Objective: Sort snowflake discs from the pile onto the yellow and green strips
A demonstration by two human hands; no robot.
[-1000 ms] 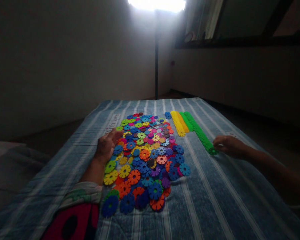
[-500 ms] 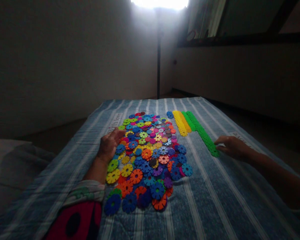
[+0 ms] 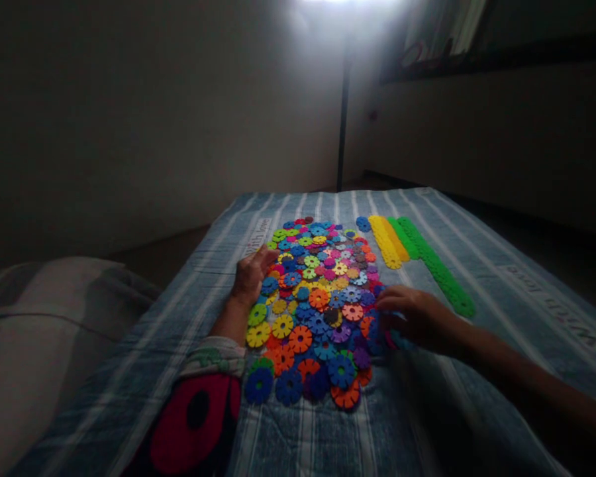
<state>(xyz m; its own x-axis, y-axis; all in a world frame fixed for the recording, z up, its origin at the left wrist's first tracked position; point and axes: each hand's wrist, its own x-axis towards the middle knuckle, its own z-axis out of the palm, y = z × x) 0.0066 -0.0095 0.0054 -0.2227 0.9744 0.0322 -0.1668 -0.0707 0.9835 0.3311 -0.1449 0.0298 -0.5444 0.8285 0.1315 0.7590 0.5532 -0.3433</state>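
Note:
A heap of notched plastic discs [image 3: 319,298] in many colours lies spread over the striped cloth. My left hand [image 3: 251,275] rests along the heap's left edge, its fingers stretched onto the discs. Over the right edge hovers my right hand [image 3: 414,315], fingers curved and apart, with nothing visible in them; it covers some blue discs. To the right of the heap lies a long row of overlapping green discs [image 3: 440,268]. Beside that are shorter rows of yellow discs [image 3: 383,242] and orange-yellow discs [image 3: 397,240], and a small blue row [image 3: 363,224].
Blue and white striped cloth [image 3: 308,450] with printed words covers the low surface. Pale grey fabric [image 3: 54,324] bulges at the left. A lamp on a dark pole [image 3: 344,126] stands behind the far edge, near the wall [image 3: 129,119].
My right hand has left the near end of the green row and moved left to the heap. My left hand stays at the heap's edge. The camera view has swung left.

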